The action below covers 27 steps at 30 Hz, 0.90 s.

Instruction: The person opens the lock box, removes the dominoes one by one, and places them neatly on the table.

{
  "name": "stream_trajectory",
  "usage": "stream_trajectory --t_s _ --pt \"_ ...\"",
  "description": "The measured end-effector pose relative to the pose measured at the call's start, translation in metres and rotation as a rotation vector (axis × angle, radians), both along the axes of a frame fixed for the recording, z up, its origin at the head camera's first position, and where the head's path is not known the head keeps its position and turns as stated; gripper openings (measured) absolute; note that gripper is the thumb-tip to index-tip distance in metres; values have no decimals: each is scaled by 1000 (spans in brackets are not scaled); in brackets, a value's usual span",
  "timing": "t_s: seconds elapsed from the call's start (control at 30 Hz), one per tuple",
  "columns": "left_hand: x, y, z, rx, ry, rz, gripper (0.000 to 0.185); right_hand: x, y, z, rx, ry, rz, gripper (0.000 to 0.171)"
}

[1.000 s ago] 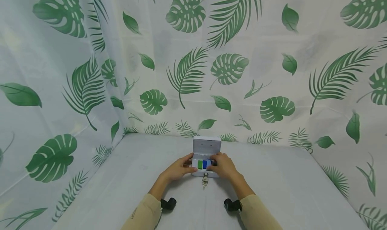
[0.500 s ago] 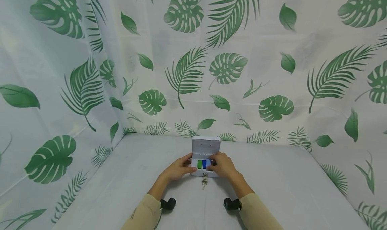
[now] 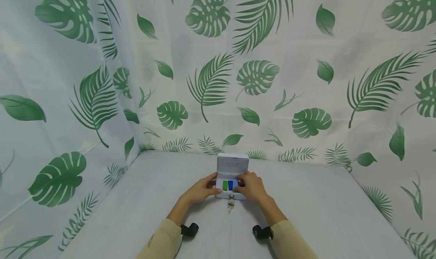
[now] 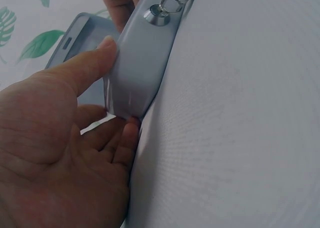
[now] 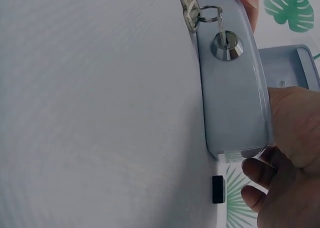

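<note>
Left hand [image 3: 200,191] grips box [image 3: 222,195] at left, likely steadying it. Right hand [image 3: 253,188] overlaps right end; can't tell its grasp.

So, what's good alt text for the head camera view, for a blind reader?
A left hand holds an open pale box, with a right hand at its right side; a green rectangle and a blue rectangle show inside, and keys hang from its front lock.

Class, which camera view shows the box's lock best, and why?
The right wrist view: the lock is large, its inserted key plain. The left wrist view shows it near the top edge; the head view, only tiny.
</note>
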<state>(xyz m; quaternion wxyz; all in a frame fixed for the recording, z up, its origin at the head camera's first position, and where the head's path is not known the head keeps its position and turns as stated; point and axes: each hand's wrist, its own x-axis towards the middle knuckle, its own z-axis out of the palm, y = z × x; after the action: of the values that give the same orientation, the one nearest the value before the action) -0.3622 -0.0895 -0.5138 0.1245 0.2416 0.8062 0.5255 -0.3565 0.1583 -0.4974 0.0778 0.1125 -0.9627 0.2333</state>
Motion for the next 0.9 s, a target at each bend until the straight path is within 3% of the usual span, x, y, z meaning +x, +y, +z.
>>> stream_trajectory --t_s 0.47,0.9 --pt "-1 0 -1 9 -10 2 82 3 5 -2 6 87 3 42" --pt "-1 0 0 13 -9 -1 82 14 13 12 -99 116 -12 46"
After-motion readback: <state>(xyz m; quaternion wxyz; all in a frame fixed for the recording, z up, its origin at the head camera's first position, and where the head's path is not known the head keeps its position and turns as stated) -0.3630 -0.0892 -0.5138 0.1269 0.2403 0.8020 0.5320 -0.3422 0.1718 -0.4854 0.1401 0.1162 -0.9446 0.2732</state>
